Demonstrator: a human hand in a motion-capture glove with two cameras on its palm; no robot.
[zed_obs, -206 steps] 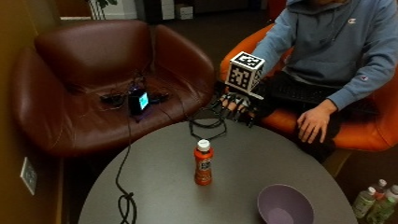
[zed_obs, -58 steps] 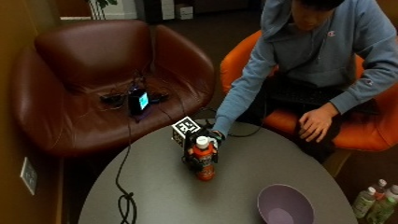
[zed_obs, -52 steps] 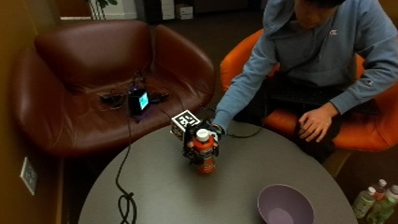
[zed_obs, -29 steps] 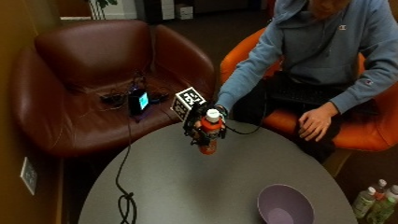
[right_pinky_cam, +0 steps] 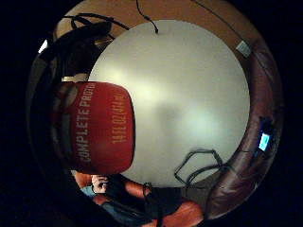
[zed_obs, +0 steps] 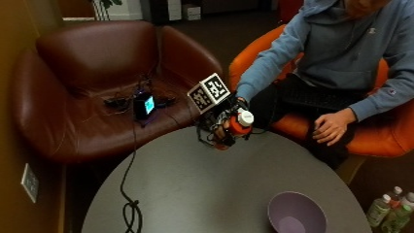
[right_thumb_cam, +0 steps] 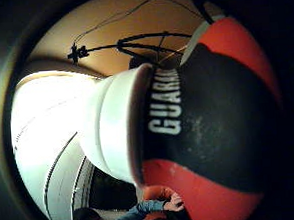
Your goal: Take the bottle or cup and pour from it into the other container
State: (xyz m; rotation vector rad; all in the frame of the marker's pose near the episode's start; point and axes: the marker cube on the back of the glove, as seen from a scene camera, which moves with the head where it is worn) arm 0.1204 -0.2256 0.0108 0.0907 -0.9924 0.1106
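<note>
Bottle (zed_obs: 234, 130), orange with a white cap, is up off the round table (zed_obs: 194, 194), tipped, with the gloved right hand (zed_obs: 223, 127) wrapped around it. The purple bowl (zed_obs: 296, 213) sits at five o'clock.

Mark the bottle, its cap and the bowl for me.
bottle (zed_obs: 228, 133), outside view, orange body in the gloved grip.
white cap (zed_obs: 245, 117), outside view, top of the cap.
purple bowl (zed_obs: 282, 200), outside view, near rim.
</note>
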